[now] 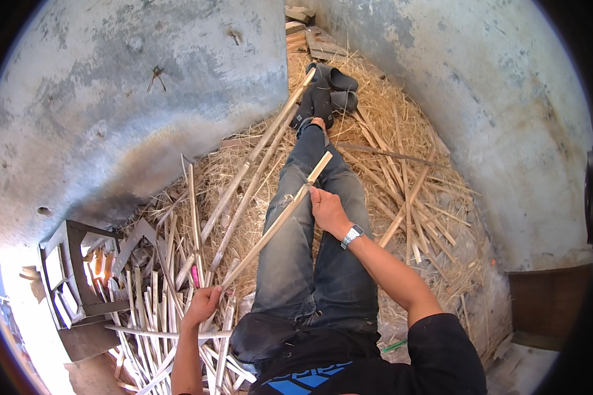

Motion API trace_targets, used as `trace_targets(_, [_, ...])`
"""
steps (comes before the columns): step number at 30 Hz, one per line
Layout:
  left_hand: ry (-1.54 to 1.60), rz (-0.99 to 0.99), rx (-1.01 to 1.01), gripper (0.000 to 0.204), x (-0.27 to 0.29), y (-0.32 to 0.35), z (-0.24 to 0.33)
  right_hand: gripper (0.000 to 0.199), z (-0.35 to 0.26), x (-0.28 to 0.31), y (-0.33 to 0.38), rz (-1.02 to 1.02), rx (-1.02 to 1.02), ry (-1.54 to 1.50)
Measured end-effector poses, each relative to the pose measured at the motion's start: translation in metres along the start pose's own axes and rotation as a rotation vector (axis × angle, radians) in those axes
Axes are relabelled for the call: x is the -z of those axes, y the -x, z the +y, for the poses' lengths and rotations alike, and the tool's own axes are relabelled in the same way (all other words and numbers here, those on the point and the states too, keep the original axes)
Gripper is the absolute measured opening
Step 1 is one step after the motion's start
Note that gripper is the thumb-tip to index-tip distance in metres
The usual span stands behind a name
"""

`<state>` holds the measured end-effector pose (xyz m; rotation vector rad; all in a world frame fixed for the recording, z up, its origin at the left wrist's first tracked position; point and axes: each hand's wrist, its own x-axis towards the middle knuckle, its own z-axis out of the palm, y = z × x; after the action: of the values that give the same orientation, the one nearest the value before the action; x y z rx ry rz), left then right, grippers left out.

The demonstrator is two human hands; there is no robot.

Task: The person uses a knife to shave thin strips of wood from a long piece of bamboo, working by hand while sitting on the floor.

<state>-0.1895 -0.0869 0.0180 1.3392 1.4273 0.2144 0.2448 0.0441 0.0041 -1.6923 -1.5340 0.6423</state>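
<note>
A long, pale split bamboo strip slants across my outstretched legs, with a node near its upper end. My left hand is closed round its lower end, by my left hip. Farther up, my right hand is closed at the strip just below the node, over my thighs. Thin curled shavings show beside those fingers; whether a small tool is also in that hand I cannot make out. A watch with a metal band is on my right wrist.
Several bamboo strips lie heaped at left, beside a dark metal frame. Longer poles lean along my left leg. More strips lie on straw-like shavings at right. Grey walls rise on both sides.
</note>
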Motion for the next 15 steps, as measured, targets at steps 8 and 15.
trace_targets(8, [-0.042, 0.002, -0.044, 0.04, 0.011, -0.007, 0.001, 0.057, 0.005, -0.001, -0.004, -0.066, -0.109, -0.058])
trace_targets(15, [0.023, -0.059, 0.018, 0.046, 0.007, -0.004, -0.002, 0.062, 0.006, 0.013, -0.013, -0.288, -0.361, -0.311])
